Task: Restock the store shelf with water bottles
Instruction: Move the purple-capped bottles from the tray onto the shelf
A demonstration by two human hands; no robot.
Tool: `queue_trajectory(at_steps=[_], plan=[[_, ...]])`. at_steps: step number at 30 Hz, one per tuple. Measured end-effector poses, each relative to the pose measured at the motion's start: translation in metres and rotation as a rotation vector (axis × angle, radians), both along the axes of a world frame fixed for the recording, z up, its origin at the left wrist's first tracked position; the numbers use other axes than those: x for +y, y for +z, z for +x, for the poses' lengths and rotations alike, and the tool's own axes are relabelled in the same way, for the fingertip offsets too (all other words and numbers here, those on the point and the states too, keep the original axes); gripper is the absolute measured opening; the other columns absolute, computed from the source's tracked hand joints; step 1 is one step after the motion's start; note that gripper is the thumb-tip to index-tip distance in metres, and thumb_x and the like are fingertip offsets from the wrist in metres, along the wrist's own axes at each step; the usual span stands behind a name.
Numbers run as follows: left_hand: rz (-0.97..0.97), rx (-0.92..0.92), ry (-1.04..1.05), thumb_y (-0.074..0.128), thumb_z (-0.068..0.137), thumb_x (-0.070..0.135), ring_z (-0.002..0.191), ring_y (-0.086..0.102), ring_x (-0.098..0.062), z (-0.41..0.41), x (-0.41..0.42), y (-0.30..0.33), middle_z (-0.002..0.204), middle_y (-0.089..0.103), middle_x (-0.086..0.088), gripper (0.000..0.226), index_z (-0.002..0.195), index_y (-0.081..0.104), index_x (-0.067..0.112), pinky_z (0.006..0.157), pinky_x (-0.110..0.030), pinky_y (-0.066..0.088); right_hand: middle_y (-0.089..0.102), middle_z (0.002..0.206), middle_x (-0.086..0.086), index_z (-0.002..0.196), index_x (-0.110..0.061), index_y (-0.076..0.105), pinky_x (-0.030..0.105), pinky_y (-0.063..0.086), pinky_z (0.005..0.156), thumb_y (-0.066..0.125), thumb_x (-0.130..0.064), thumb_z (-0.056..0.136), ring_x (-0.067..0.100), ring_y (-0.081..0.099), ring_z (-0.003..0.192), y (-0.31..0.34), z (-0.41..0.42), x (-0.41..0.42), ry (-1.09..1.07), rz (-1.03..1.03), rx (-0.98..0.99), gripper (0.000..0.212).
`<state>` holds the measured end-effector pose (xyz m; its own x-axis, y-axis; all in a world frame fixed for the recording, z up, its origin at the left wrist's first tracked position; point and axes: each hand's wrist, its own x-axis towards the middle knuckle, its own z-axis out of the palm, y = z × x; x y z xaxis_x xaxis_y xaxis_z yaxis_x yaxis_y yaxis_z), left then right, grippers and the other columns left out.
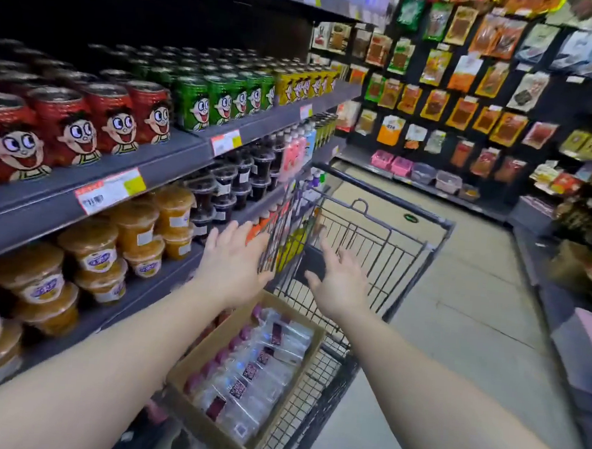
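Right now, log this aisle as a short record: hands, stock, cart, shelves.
left hand: open, fingers spread, holding nothing, above the cart
right hand: open, empty, above the cart
water bottles: lying in rows in a cardboard box
shopping cart: holds the box, beside the shelves
shelves: red cans, green cans, orange cups

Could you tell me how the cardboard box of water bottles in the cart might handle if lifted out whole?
The cardboard box looks packed with water bottles, so it is probably heavy. Its open top and thin walls may flex. The bottles lie on their sides, so they could roll if it tilts.
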<state>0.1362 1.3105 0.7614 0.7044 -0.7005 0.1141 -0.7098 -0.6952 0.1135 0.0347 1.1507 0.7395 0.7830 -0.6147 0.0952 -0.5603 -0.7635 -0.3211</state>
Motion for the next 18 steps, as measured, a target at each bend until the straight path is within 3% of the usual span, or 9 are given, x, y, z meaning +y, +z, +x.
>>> queue_trajectory(at_steps=[9, 18], plan=[[0.043, 0.220, 0.302, 0.049, 0.092, 0.054, 0.150, 0.005, -0.028, 0.076, -0.042, -0.099, 0.163, 0.010, -0.006, 0.076, 0.154, 0.013, 0.028, 0.121, -0.048, 0.001, 0.028, 0.155, 0.010, 0.151, -0.031, 0.020, 0.043, 0.021, 0.117, 0.051, -0.042, 0.095, 0.029, 0.020, 0.144, -0.121, 0.120, -0.099, 0.267, 0.070, 0.202, 0.066], [0.145, 0.433, 0.523, 0.053, 0.090, 0.053, 0.149, 0.011, -0.029, 0.084, -0.094, -0.205, 0.162, 0.017, -0.010, 0.077, 0.153, 0.021, 0.024, 0.121, -0.048, 0.005, 0.041, 0.142, 0.020, 0.151, -0.022, 0.024, 0.041, 0.034, 0.108, 0.056, -0.039, 0.090, 0.037, 0.036, 0.132, -0.245, 0.173, -0.159, 0.481, 0.193, 0.501, 0.071]])
